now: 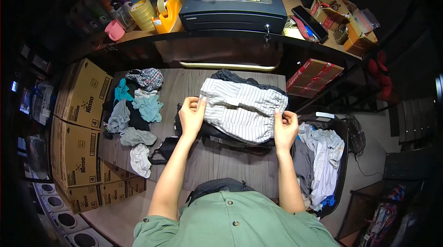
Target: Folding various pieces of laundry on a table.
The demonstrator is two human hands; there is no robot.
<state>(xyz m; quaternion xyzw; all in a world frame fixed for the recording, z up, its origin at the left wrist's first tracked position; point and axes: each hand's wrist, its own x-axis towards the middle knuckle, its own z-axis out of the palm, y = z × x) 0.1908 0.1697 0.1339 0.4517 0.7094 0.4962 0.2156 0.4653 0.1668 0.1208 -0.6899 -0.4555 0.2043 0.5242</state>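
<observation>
A white garment with dark stripes and gathered, elastic-looking edges is spread between my two hands above the table. My left hand pinches its left edge between thumb and fingers. At the opposite side, my right hand grips the right edge near the gathered band. Beneath and behind it lie dark clothes, partly covered by the striped cloth. A black garment with straps rests just left of my left forearm.
Loose clothes lie along the table's left side, beside stacked cardboard boxes. A black basket of laundry stands at my right. Behind the table, a shelf carries a cash drawer, an orange tape dispenser and a phone.
</observation>
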